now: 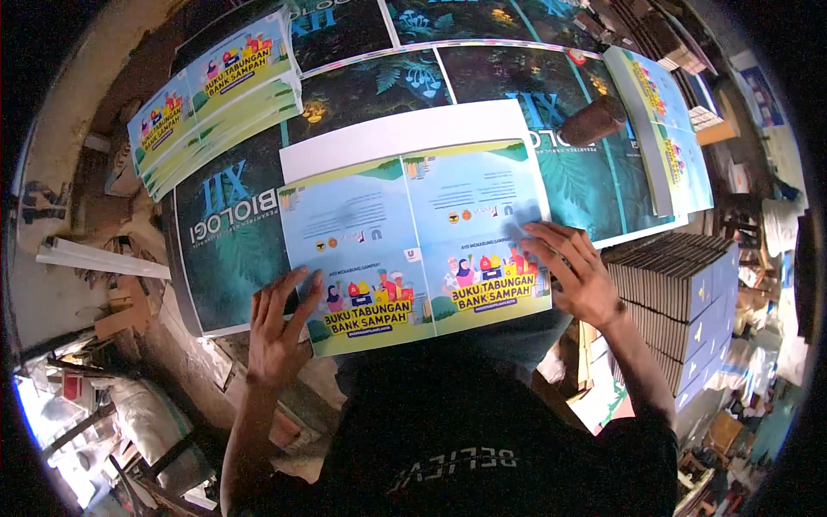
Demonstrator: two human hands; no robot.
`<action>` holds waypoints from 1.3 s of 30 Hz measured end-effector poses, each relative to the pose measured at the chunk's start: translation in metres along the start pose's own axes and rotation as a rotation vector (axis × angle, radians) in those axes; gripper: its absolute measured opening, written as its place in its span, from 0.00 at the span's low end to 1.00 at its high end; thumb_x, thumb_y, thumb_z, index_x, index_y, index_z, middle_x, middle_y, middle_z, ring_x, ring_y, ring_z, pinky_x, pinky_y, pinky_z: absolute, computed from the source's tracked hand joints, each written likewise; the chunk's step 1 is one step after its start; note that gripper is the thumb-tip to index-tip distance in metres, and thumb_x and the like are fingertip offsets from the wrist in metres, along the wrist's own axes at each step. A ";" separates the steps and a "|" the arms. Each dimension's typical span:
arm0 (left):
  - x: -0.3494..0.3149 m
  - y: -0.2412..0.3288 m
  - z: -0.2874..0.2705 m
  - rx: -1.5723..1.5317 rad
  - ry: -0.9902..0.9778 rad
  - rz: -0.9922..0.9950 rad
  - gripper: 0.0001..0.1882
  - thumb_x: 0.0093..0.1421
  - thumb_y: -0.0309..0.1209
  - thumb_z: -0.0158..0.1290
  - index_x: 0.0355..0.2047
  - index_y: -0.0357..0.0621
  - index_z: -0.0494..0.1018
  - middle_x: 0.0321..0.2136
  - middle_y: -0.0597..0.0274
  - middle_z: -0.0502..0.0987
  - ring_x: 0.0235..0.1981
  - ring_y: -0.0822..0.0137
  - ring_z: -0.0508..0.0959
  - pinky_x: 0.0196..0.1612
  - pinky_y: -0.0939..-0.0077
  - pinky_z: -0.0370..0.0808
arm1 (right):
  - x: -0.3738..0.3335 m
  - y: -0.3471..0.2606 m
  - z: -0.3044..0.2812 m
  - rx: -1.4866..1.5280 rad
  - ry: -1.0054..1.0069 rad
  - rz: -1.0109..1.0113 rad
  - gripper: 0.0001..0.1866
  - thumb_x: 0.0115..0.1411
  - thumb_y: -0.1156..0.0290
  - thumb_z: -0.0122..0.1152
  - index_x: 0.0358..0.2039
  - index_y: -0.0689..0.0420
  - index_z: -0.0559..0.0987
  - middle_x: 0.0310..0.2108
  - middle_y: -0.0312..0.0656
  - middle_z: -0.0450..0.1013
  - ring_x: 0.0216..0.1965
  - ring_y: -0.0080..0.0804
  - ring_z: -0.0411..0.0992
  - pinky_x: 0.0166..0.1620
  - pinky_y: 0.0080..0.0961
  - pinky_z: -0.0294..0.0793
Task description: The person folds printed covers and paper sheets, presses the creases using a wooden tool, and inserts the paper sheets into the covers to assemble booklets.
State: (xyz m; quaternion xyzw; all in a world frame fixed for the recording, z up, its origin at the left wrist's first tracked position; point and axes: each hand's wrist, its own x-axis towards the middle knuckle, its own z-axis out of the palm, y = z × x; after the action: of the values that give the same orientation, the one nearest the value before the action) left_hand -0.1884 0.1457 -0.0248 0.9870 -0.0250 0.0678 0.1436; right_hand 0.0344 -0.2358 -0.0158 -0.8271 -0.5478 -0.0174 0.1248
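Our left hand (pixel 280 332) and right hand (pixel 587 280), fingers loosely spread, touch a printed cover sheet's (pixel 366 246) opposite edges.

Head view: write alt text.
A person's left hand and right hand rest at opposite edges of a light blue printed paper sheet. Dark teal printed sheets lie beneath, with light blue paper stacks at upper left and upper right.

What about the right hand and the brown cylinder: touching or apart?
Apart. The head view shows the brown cylinder lying well beyond the right hand, with the dark printed sheet plainly visible between them.
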 end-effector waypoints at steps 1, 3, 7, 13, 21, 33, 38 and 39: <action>0.002 0.001 -0.004 -0.018 -0.023 -0.002 0.33 0.44 0.24 0.63 0.55 0.48 0.75 0.58 0.56 0.68 0.58 0.52 0.70 0.58 0.55 0.67 | 0.001 0.001 -0.002 -0.003 -0.003 -0.001 0.34 0.44 0.78 0.63 0.56 0.59 0.73 0.62 0.44 0.65 0.59 0.45 0.66 0.59 0.39 0.68; 0.007 0.001 -0.012 -0.037 -0.043 -0.002 0.34 0.42 0.27 0.65 0.55 0.47 0.75 0.57 0.55 0.69 0.56 0.51 0.70 0.57 0.55 0.68 | 0.004 0.004 -0.008 0.113 -0.061 0.044 0.37 0.46 0.75 0.63 0.61 0.55 0.71 0.62 0.43 0.64 0.57 0.44 0.66 0.60 0.39 0.68; 0.014 -0.004 -0.018 -0.076 -0.025 0.067 0.35 0.40 0.31 0.67 0.53 0.44 0.77 0.53 0.53 0.72 0.52 0.50 0.74 0.53 0.56 0.71 | 0.016 0.001 -0.017 0.241 -0.046 0.075 0.39 0.42 0.76 0.64 0.61 0.56 0.71 0.59 0.44 0.65 0.56 0.46 0.66 0.60 0.39 0.68; 0.016 -0.010 -0.010 -0.104 0.077 0.081 0.32 0.39 0.31 0.66 0.49 0.40 0.78 0.48 0.54 0.76 0.46 0.52 0.77 0.47 0.58 0.75 | 0.021 0.006 -0.011 0.305 0.056 0.029 0.35 0.42 0.84 0.56 0.57 0.58 0.74 0.51 0.45 0.69 0.51 0.48 0.69 0.54 0.40 0.74; 0.017 -0.013 0.004 -0.116 0.199 0.034 0.27 0.40 0.30 0.65 0.45 0.39 0.80 0.41 0.54 0.79 0.42 0.53 0.79 0.46 0.60 0.76 | 0.018 0.008 0.004 0.252 0.182 0.088 0.27 0.41 0.70 0.67 0.47 0.59 0.82 0.44 0.43 0.75 0.45 0.42 0.75 0.48 0.35 0.77; 0.033 -0.001 0.009 -0.389 0.443 -0.349 0.24 0.46 0.33 0.67 0.44 0.44 0.73 0.30 0.58 0.83 0.33 0.63 0.83 0.40 0.72 0.76 | 0.040 0.017 -0.008 0.392 0.249 0.120 0.21 0.38 0.66 0.72 0.36 0.57 0.85 0.34 0.43 0.80 0.33 0.37 0.80 0.39 0.30 0.79; 0.059 0.003 -0.018 -0.336 0.175 -0.420 0.29 0.43 0.36 0.72 0.42 0.43 0.71 0.27 0.55 0.82 0.30 0.68 0.81 0.35 0.72 0.75 | 0.058 0.015 -0.018 0.226 0.047 0.434 0.16 0.41 0.58 0.76 0.25 0.56 0.85 0.27 0.42 0.81 0.26 0.35 0.80 0.34 0.27 0.77; 0.065 0.007 -0.030 -0.325 0.165 -0.426 0.29 0.43 0.36 0.72 0.42 0.43 0.71 0.27 0.55 0.82 0.30 0.68 0.81 0.35 0.72 0.75 | 0.066 0.016 -0.019 0.187 0.046 0.428 0.20 0.41 0.52 0.77 0.25 0.56 0.85 0.25 0.42 0.81 0.24 0.37 0.79 0.33 0.26 0.77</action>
State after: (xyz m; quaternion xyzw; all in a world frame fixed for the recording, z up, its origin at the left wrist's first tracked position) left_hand -0.1288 0.1455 0.0148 0.9251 0.1845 0.1112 0.3128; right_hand 0.0773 -0.1864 0.0102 -0.9087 -0.3559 0.0416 0.2143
